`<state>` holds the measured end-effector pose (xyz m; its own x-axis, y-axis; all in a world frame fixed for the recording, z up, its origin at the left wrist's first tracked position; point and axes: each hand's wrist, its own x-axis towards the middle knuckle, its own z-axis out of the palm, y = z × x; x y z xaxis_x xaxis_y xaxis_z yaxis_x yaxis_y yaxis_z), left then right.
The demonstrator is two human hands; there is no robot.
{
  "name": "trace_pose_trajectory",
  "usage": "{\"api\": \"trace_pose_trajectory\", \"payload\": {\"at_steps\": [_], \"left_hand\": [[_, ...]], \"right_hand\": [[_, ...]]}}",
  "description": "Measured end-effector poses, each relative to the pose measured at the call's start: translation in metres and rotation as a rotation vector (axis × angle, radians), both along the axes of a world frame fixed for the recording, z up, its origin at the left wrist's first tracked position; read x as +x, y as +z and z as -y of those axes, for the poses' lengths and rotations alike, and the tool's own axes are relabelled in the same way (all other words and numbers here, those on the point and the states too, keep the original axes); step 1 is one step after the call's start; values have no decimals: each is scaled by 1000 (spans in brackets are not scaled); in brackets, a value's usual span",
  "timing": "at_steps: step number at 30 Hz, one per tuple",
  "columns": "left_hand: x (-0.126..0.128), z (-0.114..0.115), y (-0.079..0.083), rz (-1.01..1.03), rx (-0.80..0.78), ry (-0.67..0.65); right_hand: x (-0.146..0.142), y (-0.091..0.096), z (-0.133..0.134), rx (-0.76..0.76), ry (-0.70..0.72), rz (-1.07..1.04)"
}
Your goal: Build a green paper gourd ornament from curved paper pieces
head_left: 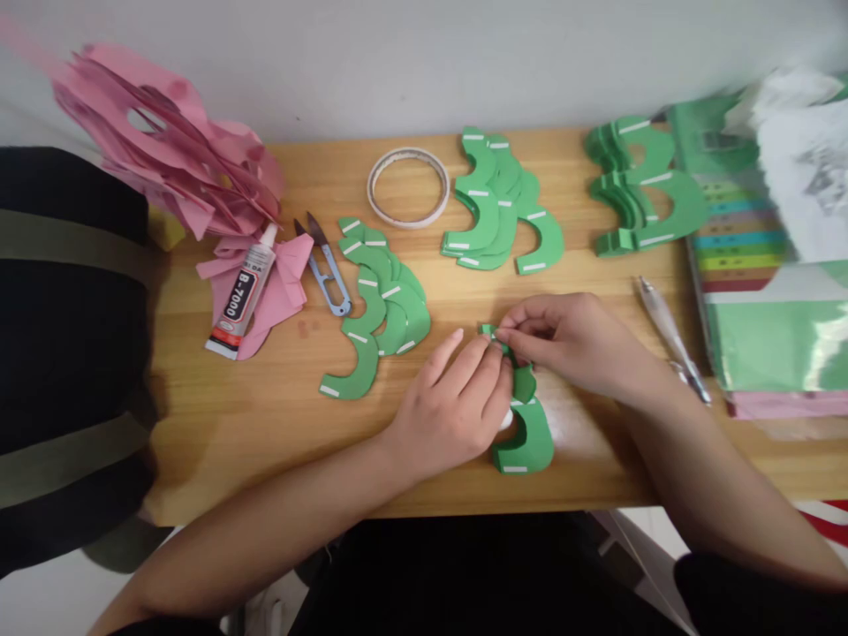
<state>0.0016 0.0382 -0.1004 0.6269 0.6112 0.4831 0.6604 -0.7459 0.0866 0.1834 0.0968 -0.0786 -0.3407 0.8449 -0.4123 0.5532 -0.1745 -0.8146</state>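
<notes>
**Under both hands: a green paper stack (535,437), long axis running near to far**

Near end just inside the front edge of the wooden table (218,424), marked with a white strip. Axis leaning slightly left toward the far end; rounded side bulging right, hollow opening left. Far part mostly hidden beneath fingers.

Across the middle, from the left: left hand (454,393), palm down, fingers bent and slightly parted, closed down onto the stack. Just beyond, from the right: right hand (573,340), thumb and forefinger brought together in a pinch at the stack's far tip; too small to tell whether anything else between them.

Wood showing in a gap leftward, up to a heap of green curves (371,305); also rightward, up to a pen (666,327) and a green plastic packet (782,344). Farther left, a glue tube (242,296) on pink paper (290,283), with blue snips (326,274) beside. Farther off, a tape roll (409,223), a second green heap (494,216) and, right of that, a third green group (682,208), all short of the wall (424,62).
</notes>
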Motion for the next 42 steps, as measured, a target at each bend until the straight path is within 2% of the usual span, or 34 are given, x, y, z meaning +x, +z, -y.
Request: {"api": "trace_pose_trajectory", "payload": {"at_steps": [4,11,17,21,24,27,30,35,42], "left_hand": [[1,0,-1,29,-18,-11],[3,-1,-4,124,-54,141],[-4,-6,2,160,-134,76],[-5,-14,9,171,-120,120],[-4,-24,11,162,-268,152],[-3,-34,7,189,-437,53],[-5,-40,0,259,-476,-32],[-9,-42,-8,361,-433,-75],[-13,-43,-10,344,-333,-130]], "right_hand": [[0,0,0,-19,-4,-15],[2,-1,-1,0,7,-20],[4,1,-3,-67,3,-143],[5,4,-3,-56,28,-156],[6,6,-1,-18,48,-151],[7,9,1,-6,71,-131],[8,10,1,9,90,-118],[9,11,1,29,102,-104],[11,8,1,59,134,-77]]}}
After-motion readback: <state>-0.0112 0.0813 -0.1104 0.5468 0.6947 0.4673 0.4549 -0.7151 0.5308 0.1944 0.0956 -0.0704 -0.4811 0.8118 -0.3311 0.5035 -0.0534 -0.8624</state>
